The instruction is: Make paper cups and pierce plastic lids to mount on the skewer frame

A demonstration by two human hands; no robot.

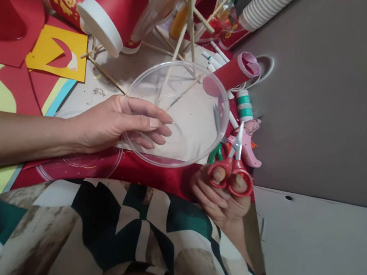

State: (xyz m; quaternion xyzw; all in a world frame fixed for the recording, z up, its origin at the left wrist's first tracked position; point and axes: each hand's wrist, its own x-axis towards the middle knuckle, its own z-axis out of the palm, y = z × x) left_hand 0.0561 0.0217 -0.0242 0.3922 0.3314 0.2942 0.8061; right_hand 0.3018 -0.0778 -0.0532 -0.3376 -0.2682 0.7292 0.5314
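A clear round plastic lid [191, 145] is pinched at its left side by my left hand [130, 120], thumb on the near face and fingers showing through from behind. Sticks and the pale work surface are visible through the plastic. In my right hand [220, 192] is a pair of scissors [236, 153] with red handles. Thumb and finger tips poke through the two loops, and the blades point away from me, nearly closed. The scissors are to the right of the lid, apart from it.
Red paper cups [117, 4] with gold characters crowd the back, beside crossed wooden sticks [188, 17]. Yellow cut paper [60, 55] lies on red sheets at left. A red tube [238, 69], glue stick [244, 105] and pink tool [250, 145] line the right, near a grey panel [332, 96].
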